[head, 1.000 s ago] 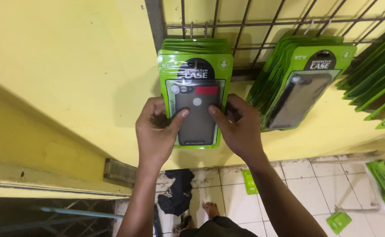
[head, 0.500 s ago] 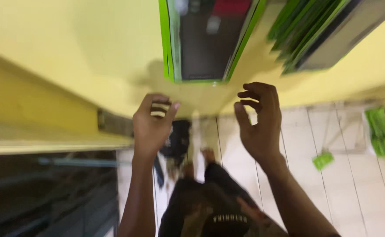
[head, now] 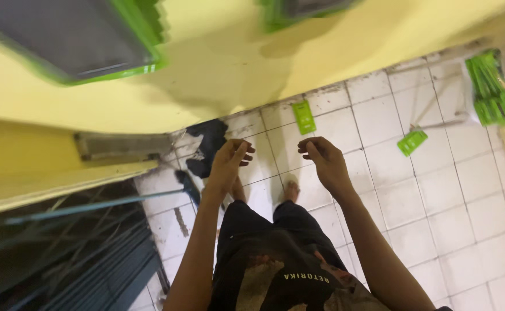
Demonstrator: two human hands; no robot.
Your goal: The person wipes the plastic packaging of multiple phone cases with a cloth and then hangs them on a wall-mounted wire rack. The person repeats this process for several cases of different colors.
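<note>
Both hands, left hand (head: pixel 228 164) and right hand (head: pixel 323 163), have dropped from the hanging green phone case (head: pixel 74 43) and now hover empty, fingers loose, over the tiled floor (head: pixel 414 190); it remains on the yellow wall (head: pixel 218 69).

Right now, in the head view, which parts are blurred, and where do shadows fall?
Head view: the green-edged package at top left is smeared by motion blur; a soft shadow lies on the yellow wall beside it. The left hand, right hand and white floor tiles look fairly sharp. Both hands are empty, lit evenly, without glare.
</note>
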